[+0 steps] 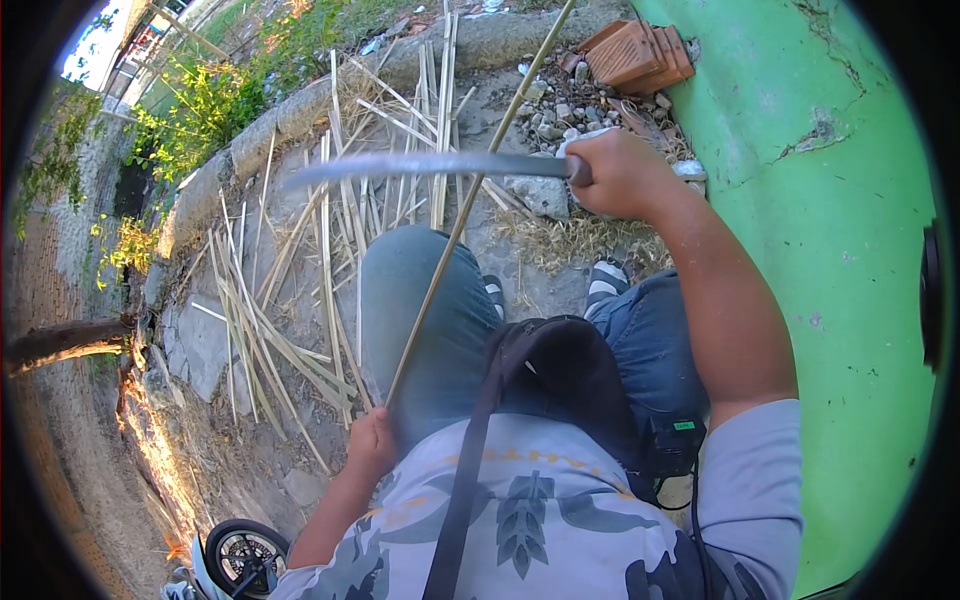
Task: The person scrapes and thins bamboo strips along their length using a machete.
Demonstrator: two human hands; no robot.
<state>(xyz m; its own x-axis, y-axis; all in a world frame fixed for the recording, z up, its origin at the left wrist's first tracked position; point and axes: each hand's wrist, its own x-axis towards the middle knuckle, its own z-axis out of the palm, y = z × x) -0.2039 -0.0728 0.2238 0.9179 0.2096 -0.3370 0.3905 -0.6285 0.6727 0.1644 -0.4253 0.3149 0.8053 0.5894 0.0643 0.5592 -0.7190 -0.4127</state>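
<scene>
One green wall (pixel 800 300), cracked and chipped near its top, fills the right side of this outdoor spot, and rough grey ground (pixel 255 470) spreads leftward from it, with cracked slabs at the far left. One low kerb (pixel 280 125) curves along the far and left sides, with leafy plants (pixel 190 115) beyond it. Pale split strips (pixel 240 330) lie scattered and crossing inside the kerb, too overlapped to count. Two jeans-clad legs, knees bent, occupy the middle, and one dark bag (pixel 565 380) rests at the lap. One long thin stick (pixel 430 290) slants from beside the left thigh, across the line of the knee, to the upper edge of the view. One dark log (pixel 70 345) juts in from the left, and one long, slightly curved blade (pixel 430 165) stretches leftward over the strips. One motorcycle wheel (pixel 245 560) shows at lower left; terracotta blocks (pixel 635 58), their number unclear, lean together by the wall above loose rubble (pixel 560 110). Two hands are at work: the right hand (pixel 615 175) is closed firmly around the blade's handle, the left hand (pixel 372 440) around the stick's lower end. Two striped sandals (pixel 605 285) are partly visible beyond the knees. The blade's edge crosses the stick's line, though whether they touch I cannot tell; ground shows between the sandals, and the right elbow has the wall beside it
</scene>
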